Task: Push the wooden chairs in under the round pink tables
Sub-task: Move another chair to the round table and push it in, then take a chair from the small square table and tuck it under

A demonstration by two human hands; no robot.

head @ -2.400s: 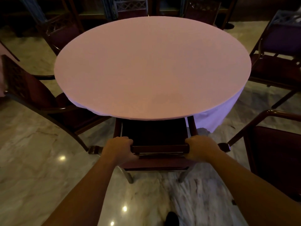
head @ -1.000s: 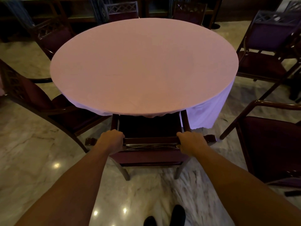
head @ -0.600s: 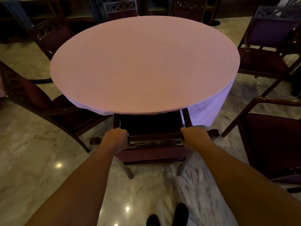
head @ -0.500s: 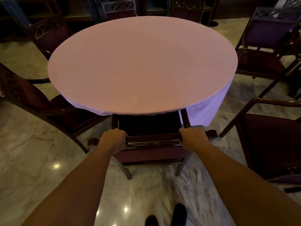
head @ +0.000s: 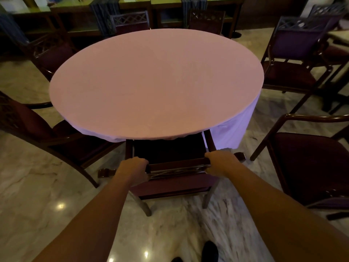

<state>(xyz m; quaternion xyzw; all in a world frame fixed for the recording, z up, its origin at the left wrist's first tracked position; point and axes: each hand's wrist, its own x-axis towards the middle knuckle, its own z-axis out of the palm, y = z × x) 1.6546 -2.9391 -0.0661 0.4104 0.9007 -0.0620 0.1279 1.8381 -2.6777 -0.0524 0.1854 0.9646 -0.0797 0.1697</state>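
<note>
Chair at pink bench.
My left hand (head: 132,172) and right hand (head: 221,163) grip the dark wooden chair (head: 175,178) top rail; its seat sits partly under the round pink bench (head: 156,82).

A glossy marble floor (head: 34,188) carries the round bench (head: 156,82), draped in a pink cloth (head: 234,129). Dark wooden chairs (head: 175,178) stand on the floor around the bench.
</note>
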